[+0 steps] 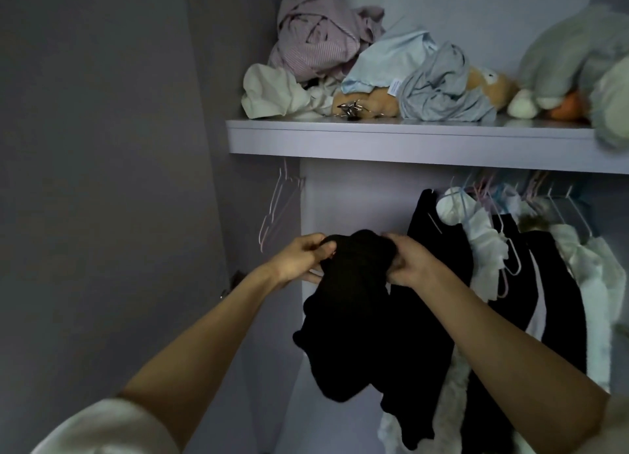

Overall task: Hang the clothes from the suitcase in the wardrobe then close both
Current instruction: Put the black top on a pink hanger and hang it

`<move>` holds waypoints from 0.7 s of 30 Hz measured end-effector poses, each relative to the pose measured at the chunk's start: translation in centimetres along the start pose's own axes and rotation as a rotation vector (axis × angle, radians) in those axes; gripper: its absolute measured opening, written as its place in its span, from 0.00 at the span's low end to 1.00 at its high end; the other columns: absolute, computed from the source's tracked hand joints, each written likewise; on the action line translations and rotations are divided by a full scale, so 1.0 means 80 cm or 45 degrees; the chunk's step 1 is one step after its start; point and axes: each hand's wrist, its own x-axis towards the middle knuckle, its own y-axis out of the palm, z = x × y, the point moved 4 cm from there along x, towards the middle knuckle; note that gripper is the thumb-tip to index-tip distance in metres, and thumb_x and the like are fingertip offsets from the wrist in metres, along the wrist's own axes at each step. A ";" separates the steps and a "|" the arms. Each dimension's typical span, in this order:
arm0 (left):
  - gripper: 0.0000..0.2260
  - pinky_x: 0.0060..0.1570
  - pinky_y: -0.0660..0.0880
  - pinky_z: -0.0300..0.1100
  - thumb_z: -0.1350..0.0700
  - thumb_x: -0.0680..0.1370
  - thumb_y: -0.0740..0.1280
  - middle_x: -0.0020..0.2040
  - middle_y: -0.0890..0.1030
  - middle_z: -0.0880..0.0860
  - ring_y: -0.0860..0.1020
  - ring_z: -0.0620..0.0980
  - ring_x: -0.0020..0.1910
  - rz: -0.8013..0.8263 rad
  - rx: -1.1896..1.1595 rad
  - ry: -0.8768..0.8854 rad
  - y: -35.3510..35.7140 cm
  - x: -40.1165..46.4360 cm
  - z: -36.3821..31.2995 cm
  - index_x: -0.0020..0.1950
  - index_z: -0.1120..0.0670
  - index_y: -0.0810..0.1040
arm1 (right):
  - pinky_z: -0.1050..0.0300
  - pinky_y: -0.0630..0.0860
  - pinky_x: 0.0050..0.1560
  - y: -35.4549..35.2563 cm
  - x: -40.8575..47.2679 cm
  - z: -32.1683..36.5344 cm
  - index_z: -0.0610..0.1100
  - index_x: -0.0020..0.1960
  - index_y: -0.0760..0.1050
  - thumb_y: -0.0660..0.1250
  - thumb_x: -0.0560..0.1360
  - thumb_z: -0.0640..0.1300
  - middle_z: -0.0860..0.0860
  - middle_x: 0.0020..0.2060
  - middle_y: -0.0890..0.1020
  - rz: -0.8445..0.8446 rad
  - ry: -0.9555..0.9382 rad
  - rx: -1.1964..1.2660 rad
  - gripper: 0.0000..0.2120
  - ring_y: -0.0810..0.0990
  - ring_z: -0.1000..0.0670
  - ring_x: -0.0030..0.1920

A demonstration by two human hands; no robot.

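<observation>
Black garment (354,304) is held up inside the wardrobe (357,198), its top bunched between both grips: left hand (303,258) and right hand (406,261) are each curled on it, cloth hanging below them, hung clothes (544,266) just right.

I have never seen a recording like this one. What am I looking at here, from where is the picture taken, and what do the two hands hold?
There is no machine here. A person wears a camera on the head, which looks forward and down, so you see that person's own arms reaching into an open wardrobe. The left hand and the right hand both grip a black garment at its top; the rest hangs down. A pale hanger seems to show by the left hand. On the shelf above lie crumpled clothes and soft toys. To the right, dark and white clothes already hang on hangers. A few empty hangers hang at the left.
</observation>
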 end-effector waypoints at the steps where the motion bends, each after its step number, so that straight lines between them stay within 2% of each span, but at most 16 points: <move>1: 0.09 0.40 0.80 0.39 0.53 0.81 0.57 0.45 0.76 0.55 0.79 0.49 0.42 -0.027 -0.059 -0.037 -0.002 0.005 -0.003 0.54 0.56 0.73 | 0.52 0.76 0.40 0.002 0.004 -0.003 0.38 0.51 0.75 0.57 0.80 0.49 0.40 0.44 0.79 0.056 -0.006 0.054 0.16 0.78 0.45 0.44; 3: 0.11 0.37 0.81 0.40 0.52 0.82 0.55 0.40 0.76 0.55 0.79 0.50 0.38 -0.039 -0.188 -0.078 -0.002 0.012 -0.012 0.55 0.57 0.73 | 0.52 0.74 0.52 0.003 0.014 -0.011 0.40 0.55 0.75 0.56 0.78 0.58 0.41 0.49 0.81 0.185 -0.006 0.050 0.23 0.79 0.45 0.51; 5: 0.12 0.38 0.82 0.42 0.52 0.82 0.54 0.39 0.75 0.55 0.78 0.51 0.38 -0.094 -0.213 -0.060 -0.004 0.020 -0.022 0.53 0.57 0.73 | 0.51 0.72 0.59 0.003 0.020 -0.019 0.41 0.59 0.76 0.55 0.77 0.62 0.42 0.54 0.81 0.331 -0.023 -0.049 0.27 0.79 0.45 0.56; 8: 0.12 0.35 0.81 0.39 0.53 0.82 0.53 0.40 0.75 0.54 0.78 0.51 0.38 -0.331 -0.369 0.027 -0.015 0.032 -0.039 0.46 0.56 0.71 | 0.52 0.72 0.61 -0.006 0.029 -0.030 0.43 0.60 0.77 0.62 0.74 0.57 0.45 0.56 0.82 0.497 -0.119 -0.295 0.22 0.79 0.47 0.58; 10: 0.12 0.33 0.80 0.37 0.53 0.82 0.54 0.40 0.75 0.54 0.78 0.51 0.39 -0.524 -0.492 0.070 -0.031 0.038 -0.047 0.44 0.57 0.71 | 0.52 0.73 0.62 -0.013 0.035 -0.040 0.43 0.59 0.77 0.69 0.69 0.51 0.45 0.55 0.82 0.567 -0.151 -0.635 0.21 0.80 0.46 0.57; 12: 0.13 0.32 0.79 0.36 0.52 0.82 0.55 0.39 0.75 0.53 0.77 0.50 0.39 -0.672 -0.331 0.072 -0.048 0.044 -0.044 0.46 0.58 0.72 | 0.52 0.73 0.63 -0.018 0.042 -0.053 0.42 0.58 0.78 0.73 0.68 0.49 0.44 0.55 0.82 0.636 -0.141 -1.030 0.21 0.80 0.45 0.57; 15: 0.12 0.36 0.72 0.38 0.52 0.82 0.55 0.37 0.73 0.53 0.72 0.48 0.36 -0.845 -0.076 0.083 -0.068 0.041 -0.028 0.47 0.59 0.72 | 0.51 0.75 0.62 -0.025 0.060 -0.062 0.46 0.58 0.77 0.74 0.64 0.54 0.48 0.54 0.82 0.633 -0.162 -1.504 0.25 0.81 0.50 0.55; 18: 0.13 0.35 0.67 0.39 0.52 0.82 0.56 0.34 0.70 0.51 0.68 0.45 0.32 -0.961 0.052 0.089 -0.090 0.026 -0.011 0.45 0.58 0.72 | 0.50 0.75 0.62 -0.040 0.075 -0.065 0.46 0.57 0.76 0.72 0.67 0.53 0.49 0.54 0.81 0.583 -0.128 -1.775 0.22 0.80 0.51 0.55; 21: 0.14 0.31 0.64 0.40 0.52 0.81 0.58 0.30 0.67 0.51 0.65 0.46 0.29 -0.978 0.126 0.118 -0.107 0.017 -0.001 0.36 0.54 0.71 | 0.52 0.74 0.61 -0.059 0.087 -0.065 0.43 0.58 0.75 0.69 0.71 0.51 0.50 0.54 0.80 0.558 -0.050 -2.076 0.19 0.78 0.50 0.55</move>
